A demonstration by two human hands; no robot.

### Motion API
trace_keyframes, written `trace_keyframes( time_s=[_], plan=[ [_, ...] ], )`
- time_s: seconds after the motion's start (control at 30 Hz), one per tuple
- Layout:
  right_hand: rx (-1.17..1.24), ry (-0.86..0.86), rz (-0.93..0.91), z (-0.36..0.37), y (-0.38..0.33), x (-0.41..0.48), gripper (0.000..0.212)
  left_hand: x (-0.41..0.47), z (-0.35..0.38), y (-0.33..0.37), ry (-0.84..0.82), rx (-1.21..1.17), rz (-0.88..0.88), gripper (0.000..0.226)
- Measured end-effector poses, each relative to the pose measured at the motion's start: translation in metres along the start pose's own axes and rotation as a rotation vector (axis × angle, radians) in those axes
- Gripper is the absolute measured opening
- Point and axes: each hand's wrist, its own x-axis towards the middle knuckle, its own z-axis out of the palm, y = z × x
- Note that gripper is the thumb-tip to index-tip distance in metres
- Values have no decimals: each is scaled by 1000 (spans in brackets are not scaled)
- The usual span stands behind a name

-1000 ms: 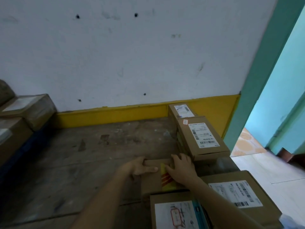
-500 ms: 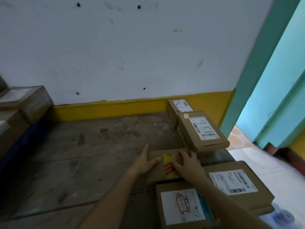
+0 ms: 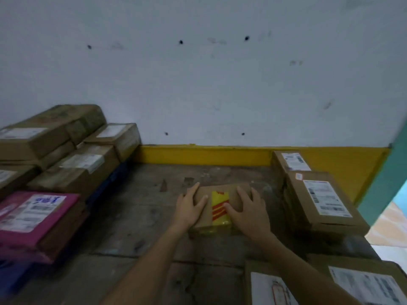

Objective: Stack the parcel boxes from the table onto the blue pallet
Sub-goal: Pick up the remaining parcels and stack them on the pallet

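The small box (image 3: 217, 206) with the yellow, red-striped tape sat in the middle of the frame on the wooden table (image 3: 136, 219), not yet on the pallet; whether it had left the tabletop could not be told. The left hand (image 3: 190, 208) clasped its left edge, thumb on top and fingers down the side. The right hand (image 3: 248, 211) lay spread over its right half, and whether those fingers hooked the far edge could not be told. At the left of the frame the blue pallet (image 3: 114, 179) already carried several brown boxes (image 3: 72, 170) and a pink parcel (image 3: 33, 216), so part of the job looked done. A stack of labelled boxes (image 3: 319, 205) at the right and two more boxes (image 3: 275, 287) at the lower right remained on the table, so a good deal seemed left
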Motion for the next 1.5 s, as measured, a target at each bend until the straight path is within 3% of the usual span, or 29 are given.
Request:
trace_keyframes(
  time_s=[0.3,0.47,0.83,1.07,1.5],
  plan=[
    [121,-45,-208,46,-124,2,73,-38,-133,-41,283,27,-137,57],
    [137,38,-336,51,-219,-4,72,-53,-222,-59,482,-16,-34,57],
    [166,17,-476,133,-417,-67,75,-97,-406,-165,665,-123,70,57],
    [167,5,-448,185,-496,-76,74,-81,-485,-223,702,-139,69,55],
    [90,-17,-321,260,-575,-10,83,19,-556,-294,596,-209,64,58]
  ],
)
